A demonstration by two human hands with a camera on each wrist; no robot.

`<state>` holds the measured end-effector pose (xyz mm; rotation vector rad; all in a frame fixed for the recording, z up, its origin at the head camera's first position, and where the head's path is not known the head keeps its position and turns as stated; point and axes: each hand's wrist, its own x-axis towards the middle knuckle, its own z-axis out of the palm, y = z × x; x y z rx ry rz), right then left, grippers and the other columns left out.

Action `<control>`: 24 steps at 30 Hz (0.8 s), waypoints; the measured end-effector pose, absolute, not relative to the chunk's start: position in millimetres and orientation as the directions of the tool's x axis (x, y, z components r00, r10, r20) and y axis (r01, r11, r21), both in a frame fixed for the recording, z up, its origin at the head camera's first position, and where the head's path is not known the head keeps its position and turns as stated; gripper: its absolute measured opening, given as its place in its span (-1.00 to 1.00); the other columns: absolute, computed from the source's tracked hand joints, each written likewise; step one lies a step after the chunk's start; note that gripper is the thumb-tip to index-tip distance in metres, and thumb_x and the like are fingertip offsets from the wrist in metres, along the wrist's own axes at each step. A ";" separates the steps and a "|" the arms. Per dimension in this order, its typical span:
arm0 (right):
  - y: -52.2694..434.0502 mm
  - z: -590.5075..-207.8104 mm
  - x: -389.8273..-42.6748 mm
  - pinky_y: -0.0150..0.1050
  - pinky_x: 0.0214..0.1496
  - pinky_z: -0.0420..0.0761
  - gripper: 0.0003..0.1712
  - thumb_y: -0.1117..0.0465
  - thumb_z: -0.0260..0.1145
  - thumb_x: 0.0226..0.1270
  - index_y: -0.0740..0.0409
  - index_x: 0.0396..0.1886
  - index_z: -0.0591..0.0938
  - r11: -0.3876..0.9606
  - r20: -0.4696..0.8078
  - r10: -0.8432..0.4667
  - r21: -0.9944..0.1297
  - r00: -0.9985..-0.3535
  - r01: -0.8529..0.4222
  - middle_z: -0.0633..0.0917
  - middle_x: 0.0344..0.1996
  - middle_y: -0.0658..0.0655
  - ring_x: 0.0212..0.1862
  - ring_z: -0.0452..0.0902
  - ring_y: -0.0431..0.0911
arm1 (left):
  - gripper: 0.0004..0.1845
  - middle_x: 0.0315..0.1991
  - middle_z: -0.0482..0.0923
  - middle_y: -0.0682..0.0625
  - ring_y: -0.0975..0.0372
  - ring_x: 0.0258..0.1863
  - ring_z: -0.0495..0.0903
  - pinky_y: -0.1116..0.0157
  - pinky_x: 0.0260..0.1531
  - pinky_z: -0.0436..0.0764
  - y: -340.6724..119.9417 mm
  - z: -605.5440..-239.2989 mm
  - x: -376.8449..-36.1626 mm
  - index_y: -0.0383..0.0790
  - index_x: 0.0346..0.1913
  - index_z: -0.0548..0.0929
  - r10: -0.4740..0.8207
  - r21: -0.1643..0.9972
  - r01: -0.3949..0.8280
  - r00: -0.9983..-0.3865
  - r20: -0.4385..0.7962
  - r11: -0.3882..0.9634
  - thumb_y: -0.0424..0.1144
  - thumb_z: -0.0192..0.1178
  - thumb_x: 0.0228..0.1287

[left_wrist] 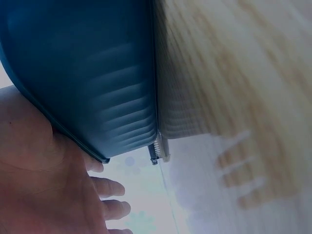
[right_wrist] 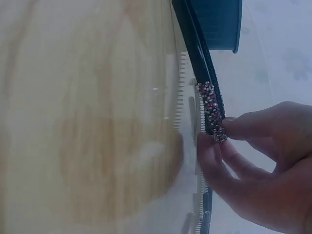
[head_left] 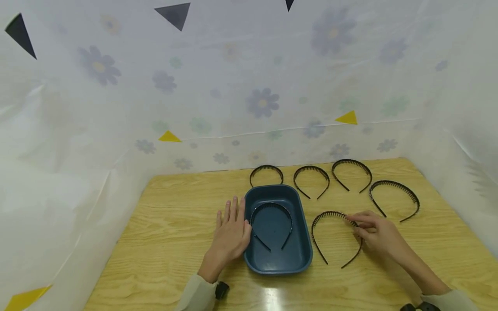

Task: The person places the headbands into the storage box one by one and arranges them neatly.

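Observation:
A black toothed headband (head_left: pixel 330 213) lies right of a dark blue plastic tray (head_left: pixel 278 262). My right hand (head_left: pixel 379 235) pinches its upper right side between thumb and fingers. In the right wrist view, the pinched headband (right_wrist: pixel 194 41) carries a patch of pink and silver sparkling stones beside the fingertips. My left hand (head_left: pixel 230 235) rests against the tray's left rim, fingers straight and pointing away from me. The left wrist view shows the palm beside the tray's wall (left_wrist: pixel 112 97). Inside the tray lies another black headband (head_left: pixel 271 204).
Behind the tray stands or lies a black headband (head_left: pixel 266 166), partly hidden by the rim. More headbands lie to the right: one (head_left: pixel 311 167), another (head_left: pixel 351 161) and a third (head_left: pixel 394 183). The wooden table (head_left: pixel 167 224) meets flower-patterned white sheeting (head_left: pixel 218 108) at its back.

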<state>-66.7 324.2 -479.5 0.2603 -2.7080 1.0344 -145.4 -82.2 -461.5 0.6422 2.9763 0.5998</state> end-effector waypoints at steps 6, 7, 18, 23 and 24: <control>325.1 -476.1 -66.5 -0.33 -0.28 0.67 -0.61 0.45 0.46 0.25 0.23 0.09 0.75 0.731 0.254 -0.087 -0.640 -0.963 -0.235 0.73 -0.03 0.19 -0.16 0.73 0.03 | -0.33 0.66 -0.21 -0.20 -0.11 0.63 -0.22 -0.23 0.50 -0.15 -82.2 -461.4 -145.4 -0.21 0.68 -0.08 0.401 0.378 0.385 -0.915 0.039 0.842 -0.13 -0.26 0.63; 325.3 -475.1 -66.3 -0.33 -0.27 0.67 -0.61 0.43 0.46 0.26 0.23 0.10 0.75 0.729 0.240 -0.085 -0.647 -0.967 -0.225 0.73 -0.01 0.21 -0.16 0.73 0.00 | -0.33 0.67 -0.22 -0.20 -0.10 0.63 -0.23 -0.23 0.50 -0.15 -82.2 -461.3 -145.4 -0.20 0.68 -0.08 0.401 0.377 0.385 -0.915 0.039 0.843 -0.13 -0.26 0.63; 332.2 -469.4 -67.0 -0.34 -0.23 0.68 -0.63 0.38 0.42 0.34 0.28 0.14 0.73 0.704 0.191 -0.080 -0.684 -0.978 -0.191 0.74 0.04 0.33 -0.12 0.74 -0.14 | -0.32 0.67 -0.23 -0.19 -0.07 0.64 -0.27 -0.22 0.51 -0.15 -82.3 -460.3 -145.8 -0.20 0.68 -0.10 0.398 0.378 0.380 -0.917 0.031 0.845 -0.11 -0.27 0.63; 333.7 -466.7 -68.1 -0.37 -0.24 0.67 -0.61 0.40 0.40 0.36 0.28 0.17 0.71 0.704 0.238 -0.071 -0.676 -0.969 -0.218 0.72 0.09 0.34 -0.07 0.62 -0.39 | -0.32 0.67 -0.24 -0.19 -0.06 0.64 -0.28 -0.22 0.51 -0.17 -81.6 -460.2 -145.7 -0.19 0.68 -0.12 0.401 0.381 0.380 -0.916 0.026 0.843 -0.11 -0.28 0.63; 333.6 -465.6 -68.7 -0.38 -0.23 0.67 -0.61 0.40 0.39 0.37 0.29 0.18 0.71 0.699 0.248 -0.065 -0.680 -0.967 -0.221 0.72 0.08 0.34 -0.06 0.59 -0.44 | -0.32 0.67 -0.24 -0.18 -0.06 0.64 -0.29 -0.22 0.51 -0.18 -81.6 -460.2 -145.6 -0.18 0.68 -0.12 0.401 0.383 0.379 -0.916 0.025 0.842 -0.11 -0.28 0.63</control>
